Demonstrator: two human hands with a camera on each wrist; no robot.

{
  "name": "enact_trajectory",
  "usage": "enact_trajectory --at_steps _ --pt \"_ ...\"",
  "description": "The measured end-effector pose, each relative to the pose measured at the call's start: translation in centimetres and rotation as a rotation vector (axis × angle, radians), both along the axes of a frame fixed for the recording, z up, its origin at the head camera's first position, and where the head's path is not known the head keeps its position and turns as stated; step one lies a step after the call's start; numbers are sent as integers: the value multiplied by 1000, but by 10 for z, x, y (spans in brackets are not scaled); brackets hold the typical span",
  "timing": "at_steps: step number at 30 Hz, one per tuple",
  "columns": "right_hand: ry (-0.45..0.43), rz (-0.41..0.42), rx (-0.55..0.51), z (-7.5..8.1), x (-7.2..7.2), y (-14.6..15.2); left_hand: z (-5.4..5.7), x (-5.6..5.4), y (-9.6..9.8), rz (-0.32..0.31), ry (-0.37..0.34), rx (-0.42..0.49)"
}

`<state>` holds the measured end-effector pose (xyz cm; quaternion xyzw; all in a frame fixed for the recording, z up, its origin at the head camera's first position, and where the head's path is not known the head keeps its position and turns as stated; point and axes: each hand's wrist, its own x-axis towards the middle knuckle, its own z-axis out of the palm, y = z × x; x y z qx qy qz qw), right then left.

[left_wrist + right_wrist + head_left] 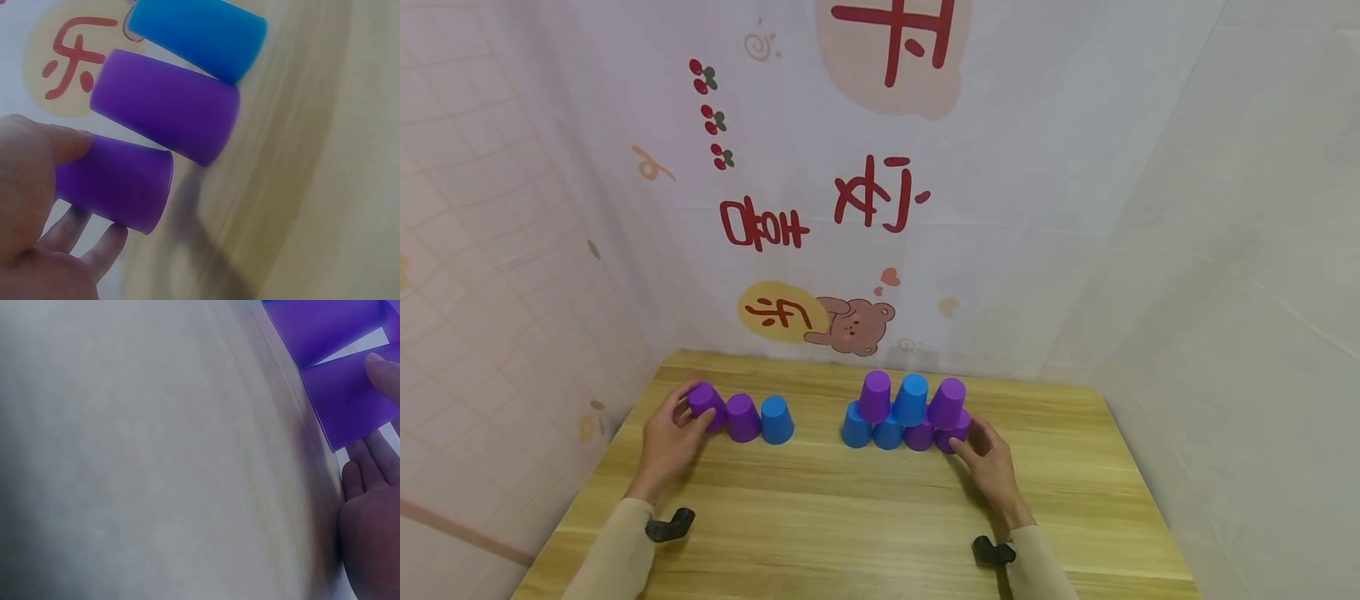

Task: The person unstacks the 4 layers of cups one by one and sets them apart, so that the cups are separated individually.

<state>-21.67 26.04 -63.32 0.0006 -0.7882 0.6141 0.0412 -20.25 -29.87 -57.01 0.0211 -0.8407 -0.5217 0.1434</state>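
My left hand grips an upside-down purple cup at the left end of a short row, thumb on one side and fingers on the other. Beside that cup stand another purple cup and a blue cup, both upside down. With thumb and fingers around it, my right hand holds the rightmost bottom purple cup of a two-level stack. That bottom row also has a purple cup and two blue cups. Above them sit a purple cup, a blue cup and a purple cup.
The cups stand toward the back of a wooden table, with a gap between the short row and the stack. A white printed cloth hangs behind the table, and cloth also hangs at both sides. Each wrist wears a black strap mount.
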Motion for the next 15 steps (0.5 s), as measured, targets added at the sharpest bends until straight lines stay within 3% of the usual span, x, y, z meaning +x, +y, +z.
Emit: enact_trajectory --at_steps 15 --pt "3 6 -3 0 1 0 -15 0 2 -20 -3 -13"
